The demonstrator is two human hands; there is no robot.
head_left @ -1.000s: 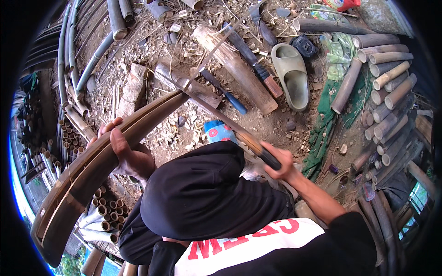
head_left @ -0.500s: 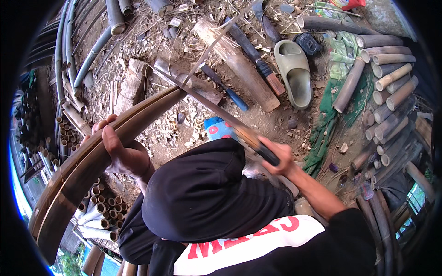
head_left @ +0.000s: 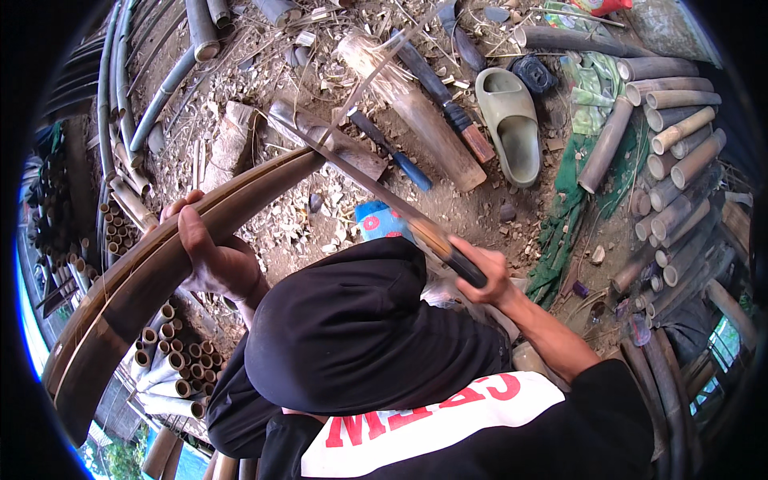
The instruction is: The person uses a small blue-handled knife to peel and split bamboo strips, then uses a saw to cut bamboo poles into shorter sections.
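Note:
My left hand [head_left: 220,256] is wrapped round a long, thick bamboo pole [head_left: 136,320] with a split running along it. This pole slants from the lower left up to the middle of the view. In my right hand [head_left: 486,274] is the brown and black handle of a long knife [head_left: 376,190], its fingers closed. The thin dark blade lies across the pole's far end. A light thin strip [head_left: 368,80] rises from that same end, passing over the ground beyond. The exact contact between blade and bamboo is too small to make out.
Ahead on the chip-strewn ground lie a blue-handled tool [head_left: 404,164], a dark blade with a wooden handle [head_left: 448,104], a frayed log [head_left: 416,120] and a green slipper [head_left: 512,128]. Cut bamboo pieces [head_left: 680,128] are piled at the right. More bamboo tubes [head_left: 180,360] stand stacked at the left.
The pole and my left hand have shifted very slightly; its near end sits a little further left and higher. My right hand and the knife stay in nearly the same place.

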